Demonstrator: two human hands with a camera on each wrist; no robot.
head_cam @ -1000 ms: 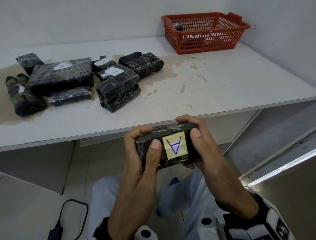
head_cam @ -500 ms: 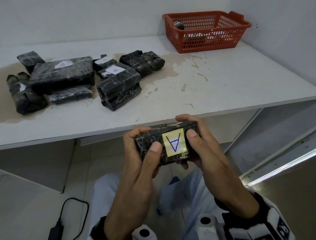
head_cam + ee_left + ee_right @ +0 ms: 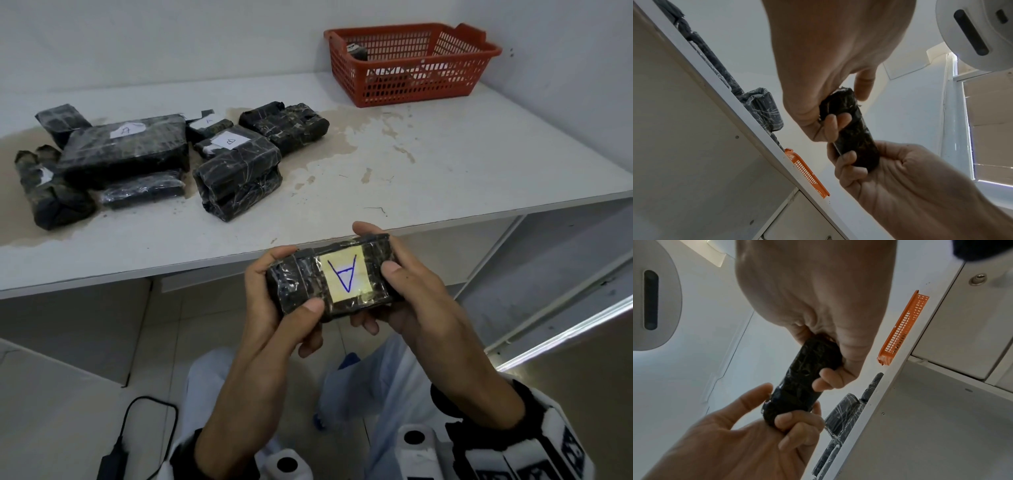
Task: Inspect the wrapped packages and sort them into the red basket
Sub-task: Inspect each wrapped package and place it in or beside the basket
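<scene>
We hold one small black-wrapped package (image 3: 329, 277) in both hands, in front of the bench (image 3: 445, 164) edge and below its top. Left hand (image 3: 274, 308) grips the left end, thumb curled onto the top face, fingers underneath. Right hand (image 3: 407, 294) grips the right end the same way, thumb on top beside a yellowish label (image 3: 344, 278) marked with a blue "A", upside down to us. In the wrist views, fingers of both hands wrap the package's underside.

On the bench, left of centre, a cluster of black wrapped packages (image 3: 130, 150) lies touching; some carry white labels. The red basket (image 3: 411, 65) stands at the far right corner by the wall, with a dark item inside.

A black cable (image 3: 144, 421) lies on the floor.
</scene>
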